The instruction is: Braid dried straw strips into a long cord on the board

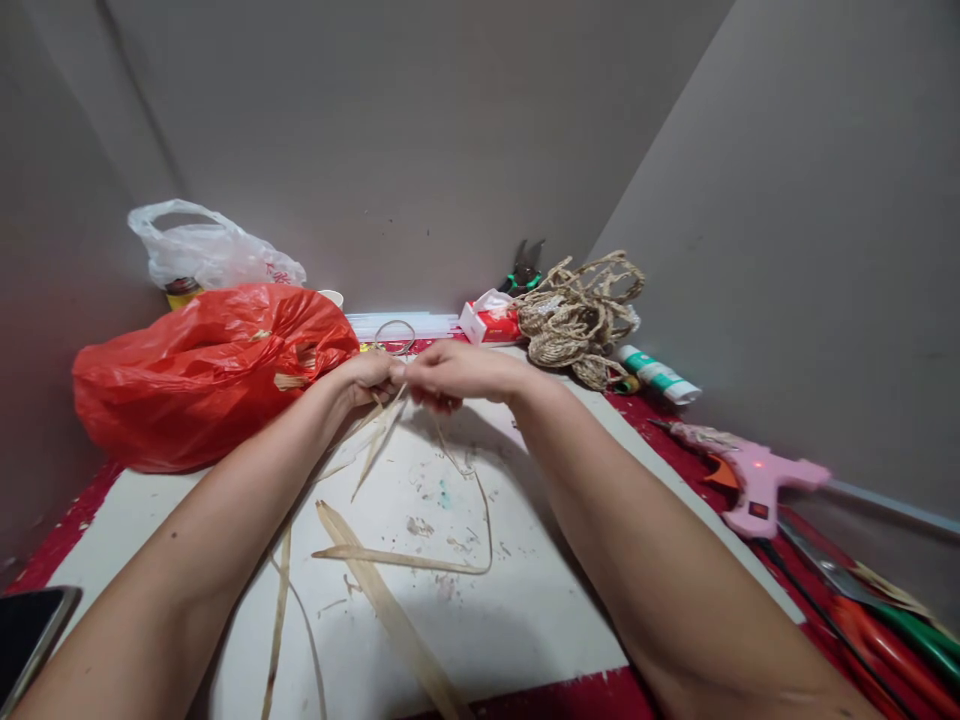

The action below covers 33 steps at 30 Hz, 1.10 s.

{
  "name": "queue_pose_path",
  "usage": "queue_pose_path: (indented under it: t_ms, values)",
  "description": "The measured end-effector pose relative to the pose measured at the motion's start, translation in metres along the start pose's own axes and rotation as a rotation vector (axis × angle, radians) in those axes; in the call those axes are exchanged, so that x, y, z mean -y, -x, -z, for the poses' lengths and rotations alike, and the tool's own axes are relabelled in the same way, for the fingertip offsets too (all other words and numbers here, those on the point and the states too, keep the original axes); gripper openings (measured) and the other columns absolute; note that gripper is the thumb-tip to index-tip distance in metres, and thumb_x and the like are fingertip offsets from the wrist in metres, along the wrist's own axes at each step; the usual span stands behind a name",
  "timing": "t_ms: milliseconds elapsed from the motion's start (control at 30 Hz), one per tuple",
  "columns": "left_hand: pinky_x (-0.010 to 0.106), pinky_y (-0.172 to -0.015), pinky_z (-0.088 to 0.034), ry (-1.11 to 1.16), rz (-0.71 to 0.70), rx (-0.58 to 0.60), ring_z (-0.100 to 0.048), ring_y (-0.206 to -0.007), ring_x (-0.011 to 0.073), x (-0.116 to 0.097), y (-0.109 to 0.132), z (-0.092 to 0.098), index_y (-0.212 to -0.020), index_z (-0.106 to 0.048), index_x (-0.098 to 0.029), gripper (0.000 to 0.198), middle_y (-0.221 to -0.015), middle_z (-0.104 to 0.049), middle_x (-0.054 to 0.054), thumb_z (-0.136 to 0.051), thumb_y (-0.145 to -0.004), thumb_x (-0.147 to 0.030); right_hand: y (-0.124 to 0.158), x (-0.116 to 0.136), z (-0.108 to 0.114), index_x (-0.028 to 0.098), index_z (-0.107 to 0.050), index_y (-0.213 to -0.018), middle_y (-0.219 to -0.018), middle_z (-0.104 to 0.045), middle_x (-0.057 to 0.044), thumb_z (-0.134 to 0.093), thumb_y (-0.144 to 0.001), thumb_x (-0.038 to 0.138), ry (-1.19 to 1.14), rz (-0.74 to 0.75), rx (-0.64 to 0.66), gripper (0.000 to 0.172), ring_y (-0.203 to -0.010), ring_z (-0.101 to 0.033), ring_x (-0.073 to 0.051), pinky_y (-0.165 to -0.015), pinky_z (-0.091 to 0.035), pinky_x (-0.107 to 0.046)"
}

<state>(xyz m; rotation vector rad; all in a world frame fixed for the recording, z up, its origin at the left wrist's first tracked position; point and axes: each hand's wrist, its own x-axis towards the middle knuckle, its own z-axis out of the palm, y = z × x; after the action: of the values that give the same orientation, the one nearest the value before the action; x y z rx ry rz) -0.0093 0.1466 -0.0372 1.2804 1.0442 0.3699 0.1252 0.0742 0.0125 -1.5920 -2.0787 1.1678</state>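
Note:
My left hand (pixel 369 376) and my right hand (pixel 450 372) meet over the far part of a white board (pixel 525 600). Both are closed, pinching the same thin tan straw strips (pixel 382 430), which hang down from the fingers onto the board. More long dried strips (pixel 390 600) lie loose on the board between my forearms. One thin strand (pixel 484 500) curves down from my right hand and back across the board.
A full red plastic bag (pixel 202 370) sits at the left with a white bag (pixel 214 255) behind it. Coiled jute rope (pixel 577 315), pliers (pixel 525 270), a tissue pack (pixel 491 322) and a glue tube (pixel 658 375) line the back. A pink glue gun (pixel 757 480) and scissors (pixel 870 600) lie at the right; a phone (pixel 30 635) is at the near left.

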Motion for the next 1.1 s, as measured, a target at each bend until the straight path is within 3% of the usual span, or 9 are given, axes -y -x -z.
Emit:
queue_pose_path:
  t_ms: [67, 133, 233, 367, 433, 567, 700, 900, 1100]
  values:
    - [0.015, -0.034, -0.012, 0.042, 0.001, 0.079, -0.019, -0.033, 0.0006, 0.000, 0.000, 0.001, -0.056, -0.046, -0.014, 0.017, -0.042, -0.030, -0.008, -0.056, -0.070, -0.013, -0.008, -0.011, 0.006, 0.013, -0.053, -0.063, -0.055, -0.056, -0.005, -0.046, -0.088, 0.037, -0.025, -0.135, -0.253, 0.036, -0.042, -0.049, -0.010, -0.040, -0.037, -0.021]
    - [0.015, -0.033, -0.010, 0.087, -0.004, 0.139, -0.017, -0.032, 0.0004, 0.000, -0.001, 0.001, -0.058, -0.047, -0.013, 0.015, -0.042, -0.028, -0.008, -0.054, -0.071, -0.013, -0.018, -0.021, 0.004, 0.013, -0.053, -0.066, -0.057, -0.057, -0.005, -0.047, -0.088, 0.035, -0.084, -0.229, -0.340, 0.032, -0.042, -0.050, -0.010, -0.039, -0.038, -0.021]
    - [0.015, -0.033, -0.009, 0.095, -0.030, 0.142, -0.017, -0.032, 0.0001, 0.002, -0.004, 0.000, -0.056, -0.044, -0.014, 0.019, -0.042, -0.029, -0.008, -0.053, -0.073, -0.013, -0.032, -0.030, -0.009, 0.014, -0.052, -0.070, -0.056, -0.056, -0.002, -0.044, -0.090, 0.032, -0.308, -0.234, -0.260, 0.028, -0.040, -0.048, -0.009, -0.037, -0.035, -0.020]
    - [0.015, -0.033, -0.009, 0.066, -0.054, 0.102, -0.017, -0.032, 0.0000, 0.003, -0.004, -0.001, -0.056, -0.046, -0.013, 0.019, -0.042, -0.029, -0.008, -0.051, -0.074, -0.011, -0.040, -0.033, -0.021, 0.017, -0.044, -0.062, -0.041, -0.038, 0.006, -0.045, -0.089, 0.035, -0.452, -0.227, -0.221, 0.033, -0.030, -0.026, -0.003, -0.031, -0.017, -0.018]
    - [0.016, -0.034, -0.010, 0.056, -0.062, 0.079, -0.018, -0.032, 0.0005, 0.003, -0.002, -0.002, -0.056, -0.045, -0.013, 0.018, -0.042, -0.029, -0.008, -0.050, -0.073, -0.008, -0.040, -0.034, -0.020, 0.018, -0.039, -0.058, -0.038, -0.030, 0.008, -0.048, -0.087, 0.038, -0.448, -0.228, -0.226, 0.037, -0.030, -0.021, -0.003, -0.032, -0.013, -0.018]
    - [0.018, -0.035, -0.009, -0.032, -0.071, 0.090, -0.018, -0.032, 0.0010, 0.000, 0.002, -0.001, -0.052, -0.043, -0.014, 0.024, -0.041, -0.030, -0.007, -0.048, -0.073, -0.008, -0.037, -0.040, -0.011, 0.017, -0.043, -0.057, -0.036, -0.025, 0.008, -0.045, -0.088, 0.043, -0.389, -0.249, -0.151, 0.041, -0.031, -0.020, -0.004, -0.033, -0.012, -0.020]
    - [0.019, -0.036, -0.012, -0.186, -0.107, 0.087, -0.021, -0.032, 0.0018, 0.000, 0.003, 0.001, -0.053, -0.049, -0.013, 0.022, -0.041, -0.032, -0.007, -0.053, -0.075, -0.013, -0.038, -0.046, -0.007, 0.015, -0.051, -0.057, -0.034, -0.025, 0.007, -0.044, -0.088, 0.036, -0.361, -0.275, -0.082, 0.038, -0.030, -0.020, -0.005, -0.034, -0.012, -0.021]
    - [0.020, -0.038, -0.021, -0.497, -0.189, -0.046, -0.031, -0.035, 0.0039, 0.000, 0.003, 0.005, -0.055, -0.053, -0.014, 0.020, -0.043, -0.041, -0.005, -0.066, -0.066, -0.025, -0.041, -0.047, -0.011, 0.016, -0.045, -0.054, -0.034, -0.022, 0.009, -0.051, -0.078, 0.021, -0.459, -0.264, -0.118, 0.026, -0.030, -0.017, -0.003, -0.035, -0.009, -0.020]
    - [0.021, -0.042, -0.028, -0.872, -0.177, -0.079, -0.039, -0.040, 0.0074, -0.024, 0.025, 0.004, -0.058, -0.056, -0.015, 0.018, -0.050, -0.051, -0.001, -0.054, -0.072, -0.026, -0.046, -0.046, -0.017, 0.014, -0.050, -0.056, -0.033, -0.025, 0.009, -0.055, -0.075, 0.019, -0.543, -0.258, -0.146, 0.020, -0.029, -0.018, -0.003, -0.033, -0.009, -0.019]
